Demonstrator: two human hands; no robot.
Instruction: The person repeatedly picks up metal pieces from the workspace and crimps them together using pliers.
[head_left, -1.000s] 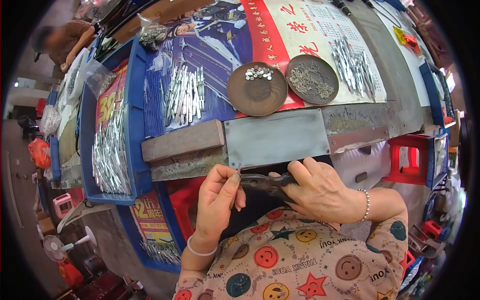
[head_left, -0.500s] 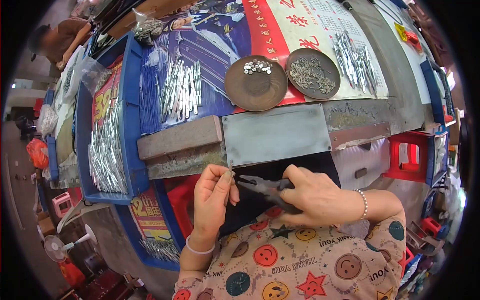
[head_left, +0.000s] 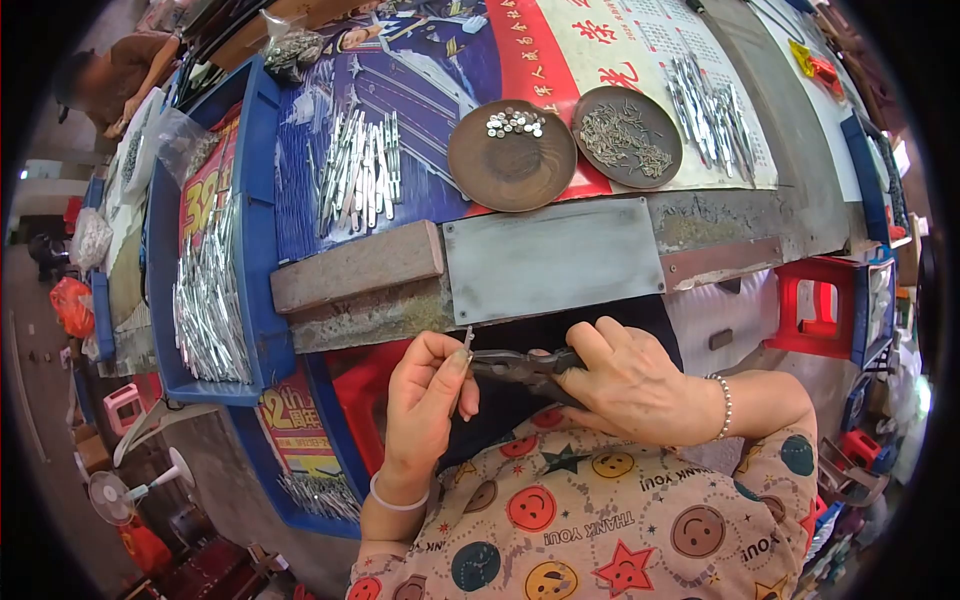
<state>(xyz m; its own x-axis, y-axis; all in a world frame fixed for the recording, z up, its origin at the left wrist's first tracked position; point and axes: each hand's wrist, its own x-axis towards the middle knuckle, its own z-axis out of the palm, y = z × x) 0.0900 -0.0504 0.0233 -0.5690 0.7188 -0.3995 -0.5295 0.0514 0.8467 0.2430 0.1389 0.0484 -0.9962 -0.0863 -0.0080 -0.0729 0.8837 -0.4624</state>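
Observation:
My left hand [head_left: 425, 395] pinches a small, thin metal piece [head_left: 469, 336] upright between thumb and fingertips. Its lower part is hidden by the fingers. My right hand [head_left: 640, 385] is wrapped round the handles of dark pliers [head_left: 515, 368]. The plier jaws point left and meet the piece at my left fingertips; how firmly they grip it cannot be made out. Both hands are just off the bench's front edge, below a grey metal plate [head_left: 555, 262].
On the bench, one brown dish [head_left: 510, 180] holds small round silver parts, another dish [head_left: 665, 125] thin pins. Metal strips [head_left: 360, 175] lie left, more strips [head_left: 712, 115] right. A wooden block [head_left: 360, 268] borders the plate. Blue bin [head_left: 262, 230] stands left; a person [head_left: 135, 75] sits beyond.
The plier handles have come closer together, and the jaws, apart before, are now nearly closed at the piece. My left hand keeps its pinch with the metal piece showing slightly higher.

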